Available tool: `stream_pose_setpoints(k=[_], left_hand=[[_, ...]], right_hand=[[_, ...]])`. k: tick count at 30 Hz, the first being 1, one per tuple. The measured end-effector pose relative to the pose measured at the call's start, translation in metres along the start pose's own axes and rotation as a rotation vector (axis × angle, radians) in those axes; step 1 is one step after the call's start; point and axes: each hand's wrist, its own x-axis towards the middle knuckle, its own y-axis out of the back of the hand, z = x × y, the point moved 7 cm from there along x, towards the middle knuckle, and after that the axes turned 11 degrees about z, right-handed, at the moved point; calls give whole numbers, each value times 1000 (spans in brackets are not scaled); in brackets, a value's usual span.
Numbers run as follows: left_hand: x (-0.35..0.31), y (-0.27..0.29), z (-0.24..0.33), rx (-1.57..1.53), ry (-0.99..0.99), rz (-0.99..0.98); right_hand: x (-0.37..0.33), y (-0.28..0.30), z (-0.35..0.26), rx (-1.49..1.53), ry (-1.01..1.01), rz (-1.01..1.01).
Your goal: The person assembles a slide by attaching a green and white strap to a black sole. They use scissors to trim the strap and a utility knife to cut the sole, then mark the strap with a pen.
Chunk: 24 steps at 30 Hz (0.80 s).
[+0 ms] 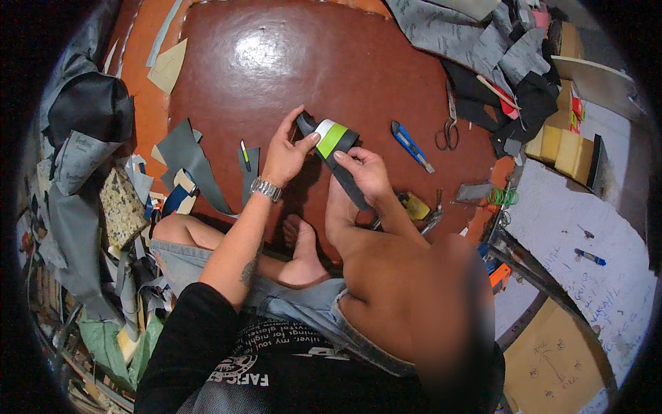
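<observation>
Between my two hands is a black strip of sheet material (349, 181) with a white and a lime-green band across its upper part. My left hand (289, 148), with a metal watch at the wrist, grips its curled upper end between thumb and fingers. My right hand (364, 172) pinches it by the right edge, just below the green band, and the dark tail hangs down past the fingers. To the right on the red-brown surface (303, 62) lies a blue utility knife (412, 146). Scissors (449, 124) with dark handles rest farther right.
Grey-green offcuts (193, 162) lie to the left, one carrying a small lime-green marker (245, 155). Grey cloth scraps (476, 41) pile up at the far right. A yellow object (416, 205) and a metal tool (433, 219) sit beside my knee. Rolled dark material (89, 107) stands at left.
</observation>
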Motion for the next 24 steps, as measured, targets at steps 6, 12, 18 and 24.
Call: stream_pose_setpoints(k=[6,12,18,24], left_hand=[[6,-2,-7,25,-30,-7],[-11,19,-22,-214,174,-6],[-29,29,-44,-137,234,262],[-52,42,-46,-13,138,531]], right_hand=[[7,14,1,-42,125,-48],[10,69,24,-254,314,344],[8,36,22,-589,414,42],[2,24,19,-633,273,95]])
